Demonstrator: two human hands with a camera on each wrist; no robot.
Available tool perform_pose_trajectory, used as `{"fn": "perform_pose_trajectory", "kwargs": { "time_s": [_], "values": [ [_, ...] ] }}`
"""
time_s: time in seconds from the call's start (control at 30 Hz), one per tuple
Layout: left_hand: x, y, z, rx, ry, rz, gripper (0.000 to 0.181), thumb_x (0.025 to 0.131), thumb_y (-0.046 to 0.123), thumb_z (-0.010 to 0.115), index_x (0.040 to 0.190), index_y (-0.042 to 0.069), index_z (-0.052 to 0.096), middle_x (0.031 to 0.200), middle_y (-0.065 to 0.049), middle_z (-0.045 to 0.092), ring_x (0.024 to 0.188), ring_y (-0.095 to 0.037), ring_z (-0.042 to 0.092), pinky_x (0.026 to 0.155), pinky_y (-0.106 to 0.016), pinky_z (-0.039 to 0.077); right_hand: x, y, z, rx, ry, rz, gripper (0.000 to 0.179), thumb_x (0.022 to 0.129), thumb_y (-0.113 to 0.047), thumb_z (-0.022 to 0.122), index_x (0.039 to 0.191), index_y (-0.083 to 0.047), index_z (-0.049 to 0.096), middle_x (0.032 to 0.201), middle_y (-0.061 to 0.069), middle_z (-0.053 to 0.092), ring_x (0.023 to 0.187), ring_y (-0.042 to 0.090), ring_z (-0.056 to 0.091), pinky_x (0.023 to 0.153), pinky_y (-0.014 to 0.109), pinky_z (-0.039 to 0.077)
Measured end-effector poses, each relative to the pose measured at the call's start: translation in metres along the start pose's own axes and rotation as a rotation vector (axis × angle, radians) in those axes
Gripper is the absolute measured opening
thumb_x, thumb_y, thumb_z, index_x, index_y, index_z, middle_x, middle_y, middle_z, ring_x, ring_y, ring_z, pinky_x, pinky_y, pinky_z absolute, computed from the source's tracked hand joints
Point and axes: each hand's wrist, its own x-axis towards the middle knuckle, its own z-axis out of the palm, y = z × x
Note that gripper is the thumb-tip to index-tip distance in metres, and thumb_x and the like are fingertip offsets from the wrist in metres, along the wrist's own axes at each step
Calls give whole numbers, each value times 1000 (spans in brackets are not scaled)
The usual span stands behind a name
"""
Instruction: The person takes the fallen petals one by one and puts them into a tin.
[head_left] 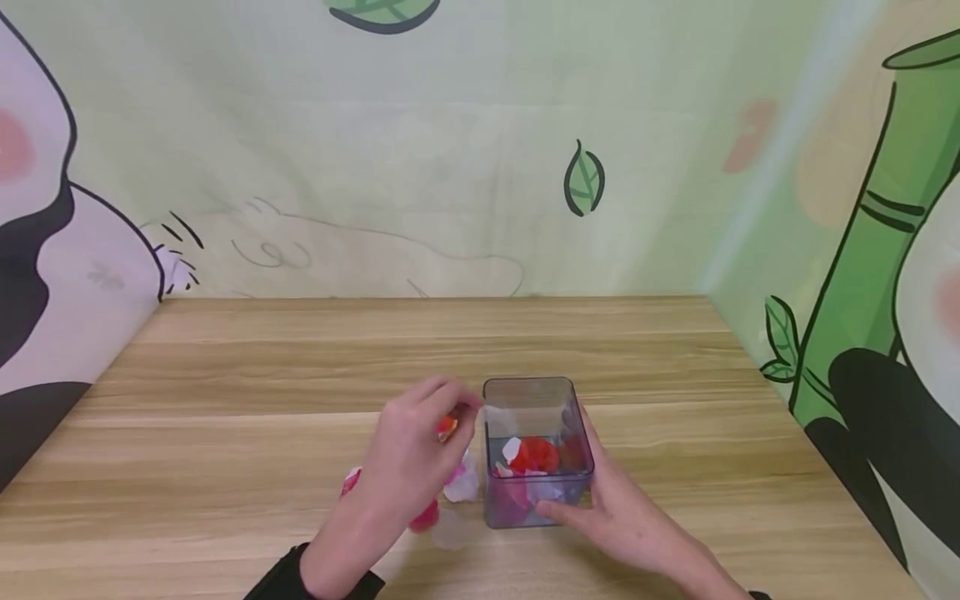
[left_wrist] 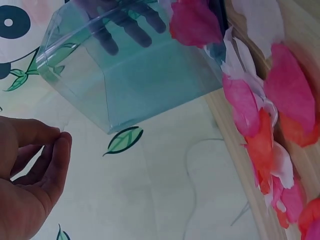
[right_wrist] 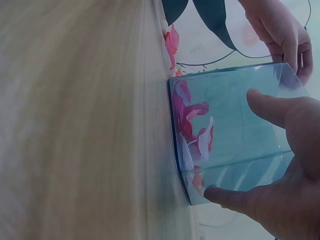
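Note:
My left hand [head_left: 412, 446] is beside the left rim of a clear plastic box [head_left: 531, 396], its thumb and index fingertips pinching a thin white petal [head_left: 497, 413]. In the left wrist view that petal [left_wrist: 64, 124] shows only as a pale, see-through scrap above the fingertips. My right hand [head_left: 618, 521] holds the box from its right side, the thumb [right_wrist: 270, 107] on one wall and the other fingers spread along another. Red, pink and white petals [head_left: 537, 455] lie at the bottom of the box, which stands upright on the table.
A loose pile of pink, orange and white petals [left_wrist: 245, 105] lies on the wooden table [head_left: 225, 467] left of the box, partly hidden by my left hand in the head view. Printed cloth walls [head_left: 450, 167] with leaves and bamboo stand behind the table and at its sides.

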Motion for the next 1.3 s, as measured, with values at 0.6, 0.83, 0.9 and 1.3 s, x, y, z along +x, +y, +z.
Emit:
{"fn": "perform_pose_trajectory", "kwargs": {
  "time_s": [0.6, 0.83, 0.9, 1.3],
  "values": [
    [-3, -3, 2, -12, -67, -12, 17, 87, -5, 75, 99, 5, 72, 96, -3, 69, 85, -17, 68, 71, -31, 59, 0, 1, 0, 6, -2, -12, 116, 88, -17, 84, 163, -41, -2, 158, 8, 39, 139, 30, 46, 115, 60, 30],
    [-7, -8, -6, 91, -192, -126, 15, 84, -5, 77, 94, 4, 72, 91, -4, 68, 75, -17, 64, 64, -28, 56, 0, 2, 1, 6, 5, -38, 118, 87, -10, 84, 164, -39, -1, 154, 10, 45, 137, 30, 49, 115, 58, 31],
    [-8, -9, -9, 127, -255, -180, 14, 83, -5, 78, 90, 5, 70, 87, -3, 67, 73, -16, 64, 65, -28, 56, 0, 1, 1, 3, 4, -26, 119, 87, -11, 84, 164, -40, -2, 155, 10, 43, 138, 31, 48, 115, 59, 30],
    [-13, -15, -20, 277, -809, -513, 29, 79, 6, 86, 68, 13, 60, 62, 1, 52, 57, -16, 50, 55, -30, 44, 0, 3, 0, -3, 1, -34, 122, 86, -13, 84, 163, -41, -6, 160, 10, 37, 139, 33, 46, 115, 60, 29]
  ]
}}
